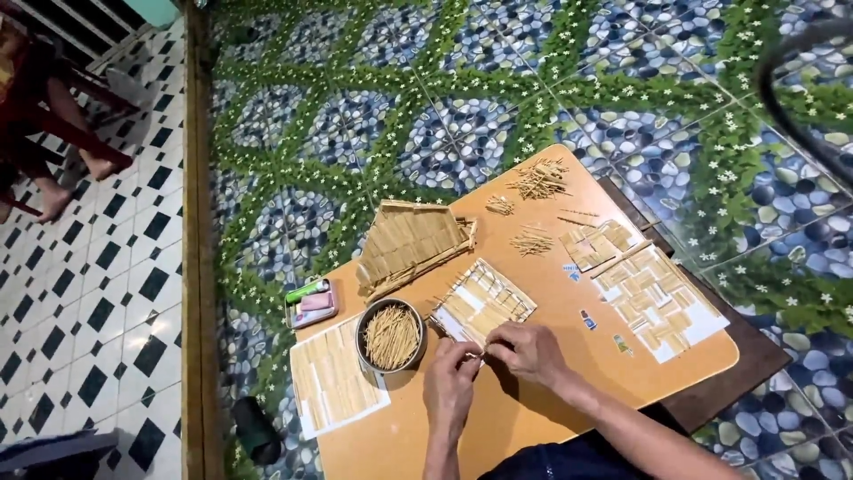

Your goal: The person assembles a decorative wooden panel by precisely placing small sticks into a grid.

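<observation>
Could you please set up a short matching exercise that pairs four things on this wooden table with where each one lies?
Things:
1. round tin of thin sticks
2. straw roof piece
3. loose stick pile
4. small pink tray

Places:
A. far edge of the table
B. left edge, beside the tin
C. just left of the left hand
D. beyond the panel both hands work on

Pairs: 1-C, 2-D, 3-A, 4-B

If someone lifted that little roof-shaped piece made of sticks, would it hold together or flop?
The stick roof would probably stay stiff, since its thin sticks lie close-packed in rows with edge strips. It looks light for its size. It is likely fragile: slim sticks may snap under a squeeze. Its flat slopes make rolling unlikely.
</observation>
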